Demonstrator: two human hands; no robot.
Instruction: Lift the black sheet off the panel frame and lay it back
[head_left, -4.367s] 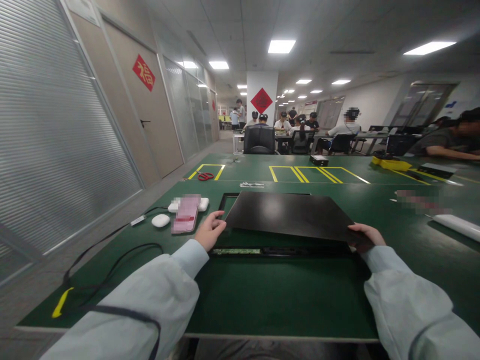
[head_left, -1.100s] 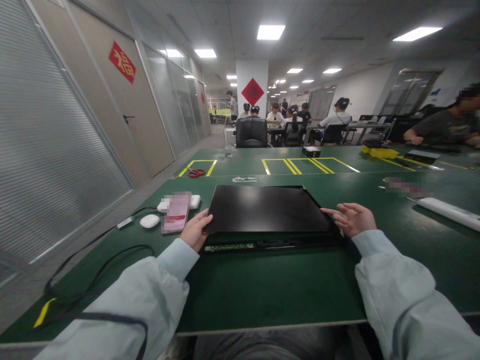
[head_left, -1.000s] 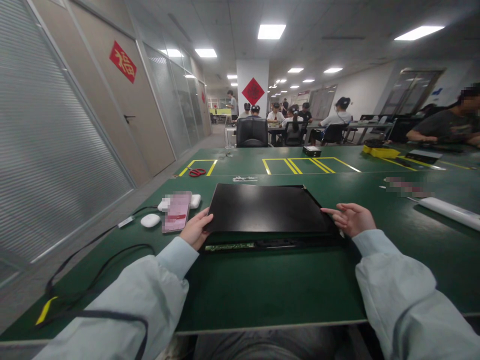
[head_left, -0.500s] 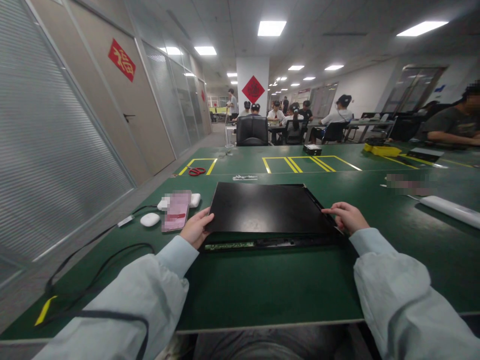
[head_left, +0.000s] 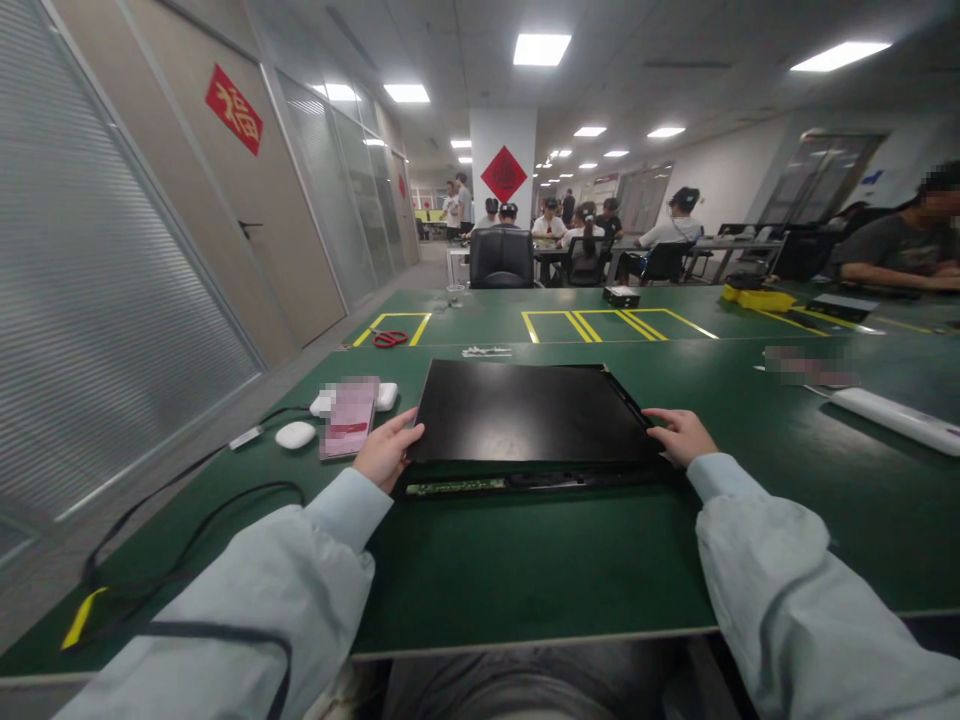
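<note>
A flat black display panel (head_left: 525, 412) lies partly over a black frame (head_left: 547, 481), its near edge raised off it. Along the frame's near side runs a green circuit board strip (head_left: 456, 487). My left hand (head_left: 386, 450) grips the panel's left edge near the front corner, thumb on top. At the right edge my right hand (head_left: 681, 436) has its thumb and index finger closed on the rim; whether they pinch the panel alone or the frame too, I cannot tell.
On the left of the green table (head_left: 540, 590) lie a pink phone (head_left: 349, 420), a white case (head_left: 295, 435) and black cords. Beyond are red scissors (head_left: 389, 339) and yellow tape outlines. To the right rests a white bar (head_left: 900, 418). Several people sit farther back.
My right index finger was stretched out along the right rim; now the thumb and fingers close on that edge. My left hand keeps its grip. The panel has barely moved.
</note>
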